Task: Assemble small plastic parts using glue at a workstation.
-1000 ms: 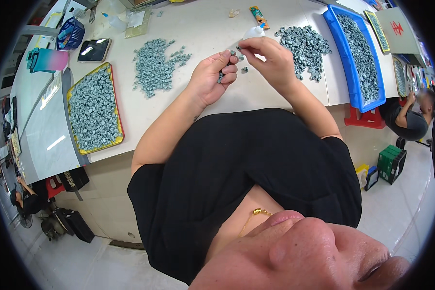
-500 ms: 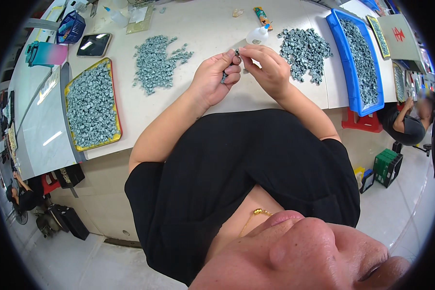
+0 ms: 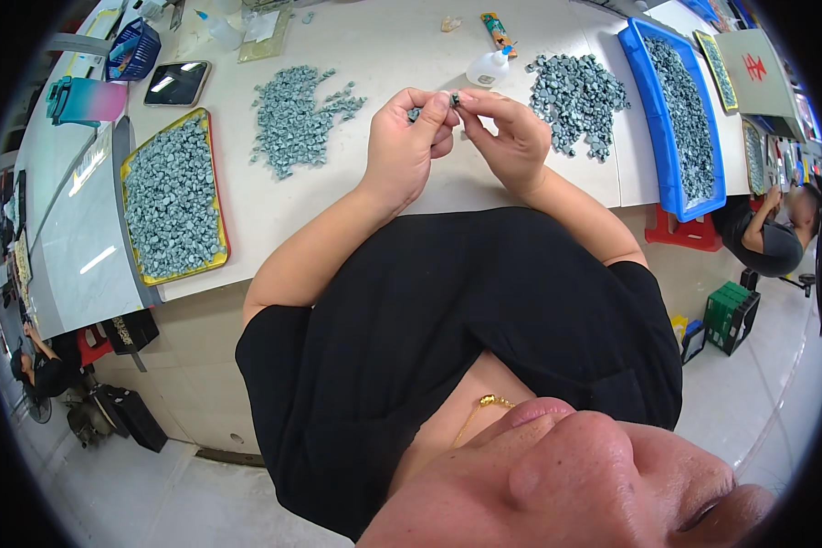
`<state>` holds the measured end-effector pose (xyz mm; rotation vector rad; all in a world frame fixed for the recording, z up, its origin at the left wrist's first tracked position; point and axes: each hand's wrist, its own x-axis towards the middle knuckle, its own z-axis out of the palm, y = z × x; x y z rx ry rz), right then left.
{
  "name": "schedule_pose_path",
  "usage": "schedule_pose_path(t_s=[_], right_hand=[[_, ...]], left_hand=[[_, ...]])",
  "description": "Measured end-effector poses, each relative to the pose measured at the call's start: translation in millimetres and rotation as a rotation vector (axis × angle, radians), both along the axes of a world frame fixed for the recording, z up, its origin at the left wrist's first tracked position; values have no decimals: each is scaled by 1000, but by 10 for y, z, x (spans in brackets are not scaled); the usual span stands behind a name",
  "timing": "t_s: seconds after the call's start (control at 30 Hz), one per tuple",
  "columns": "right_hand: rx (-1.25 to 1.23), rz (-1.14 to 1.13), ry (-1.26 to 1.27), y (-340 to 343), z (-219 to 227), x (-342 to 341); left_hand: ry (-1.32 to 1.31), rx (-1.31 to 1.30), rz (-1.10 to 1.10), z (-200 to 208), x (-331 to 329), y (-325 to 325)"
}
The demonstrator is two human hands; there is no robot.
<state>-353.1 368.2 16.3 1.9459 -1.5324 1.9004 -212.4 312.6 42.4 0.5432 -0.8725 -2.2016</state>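
Note:
Over the table, my left hand (image 3: 404, 142) is closed, with a small grey-green piece (image 3: 414, 115) showing between its curled fingers. My right hand (image 3: 510, 137) meets it at the fingertips. Both hands pinch another small dark piece (image 3: 455, 100) between them; its exact kind is too small to make out. A spread pile of pale grey-green pieces (image 3: 292, 123) lies to the left of my hands. On their right lies a darker pile of similar pieces (image 3: 575, 96). Just beyond my right hand stands a white squeeze bottle (image 3: 489, 68) with a blue tip.
A yellow tray (image 3: 226, 245) full of pieces sits left, near a phone (image 3: 177, 84), a teal-pink bottle (image 3: 100, 100) and a blue basket (image 3: 133, 51). At right is a long blue tray (image 3: 656, 146) of pieces. Another person (image 3: 772, 233) sits far right.
My left hand has turned, so its thumb and back now cover more of the fingers. The pinched piece has shifted slightly right. The piles and trays have stayed put.

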Motion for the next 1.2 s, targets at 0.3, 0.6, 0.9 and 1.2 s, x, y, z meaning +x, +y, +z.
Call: schedule_pose_path(t_s=[0.3, 0.6, 0.9, 1.2], right_hand=[[60, 47, 218, -5, 345, -246], [486, -341, 128, -473, 291, -1245], [1070, -274, 219, -929, 98, -1355], [735, -116, -54, -318, 449, -1221]], left_hand=[[-125, 164, -84, -159, -33, -143], [-325, 219, -129, -298, -13, -195], [-290, 263, -166, -287, 17, -238], [-221, 319, -208, -317, 51, -280]])
